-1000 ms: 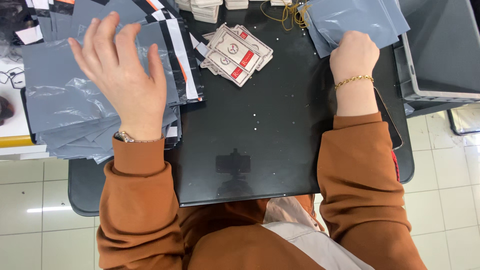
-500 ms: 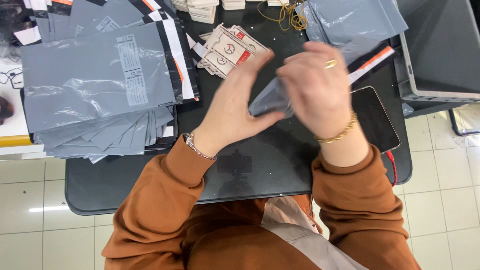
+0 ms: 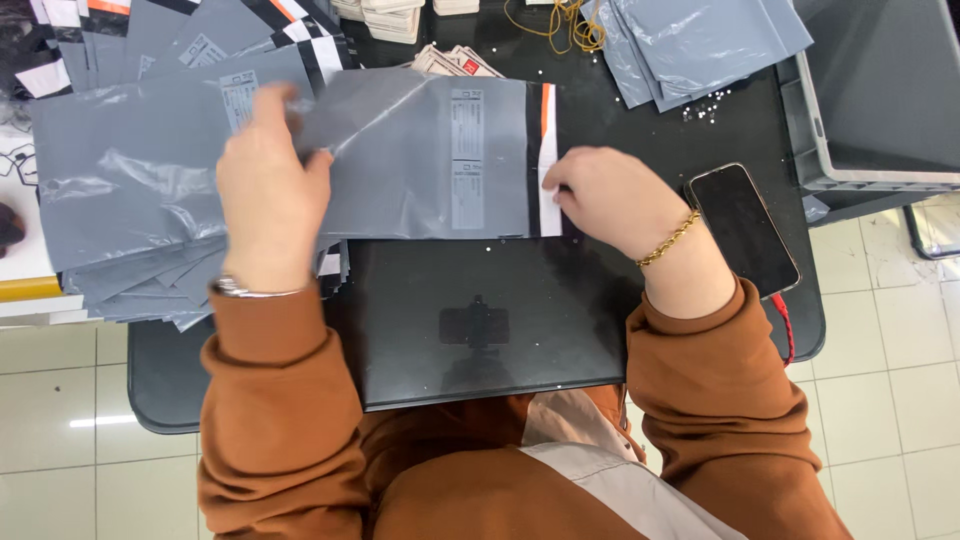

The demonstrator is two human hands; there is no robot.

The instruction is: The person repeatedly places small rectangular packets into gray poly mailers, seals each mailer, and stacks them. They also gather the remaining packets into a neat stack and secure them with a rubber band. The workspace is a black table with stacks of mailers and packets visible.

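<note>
Fingers (image 3: 262,112) of our left hand (image 3: 268,205) pinch the closed end of the grey poly mailer bag (image 3: 420,165); those of our right hand (image 3: 610,198) are curled down onto its white adhesive strip (image 3: 547,190) at the open end. Whether the right fingertips actually grip the strip or only press it flat cannot be determined, as they are tucked under the hand.

We hold the bag stretched between both hands, with its long axis running left to right across the counter (image 3: 700,120). It lies just beyond the far edge of the black glossy board (image 3: 480,320) in front of us. The open end, marked by a black band, an orange stripe and the white strip, points toward our right side. The right hand is therefore the nearer one to the bag mouth; the left hand serves as the anchor at the opposite end.

Surrounding items:
- A stack of grey mailer bags (image 3: 120,190) lies under and beside the left hand, partly overlapped by the held bag.
- A second pile of grey bags (image 3: 700,40) sits at the far right of the counter, well apart from both hands.
- Small printed packets (image 3: 455,62) show just behind the held bag.
- A smartphone (image 3: 742,228) lies just beside the right wrist, screen dark.
- A grey plastic crate (image 3: 880,90) stands to the right.
</note>
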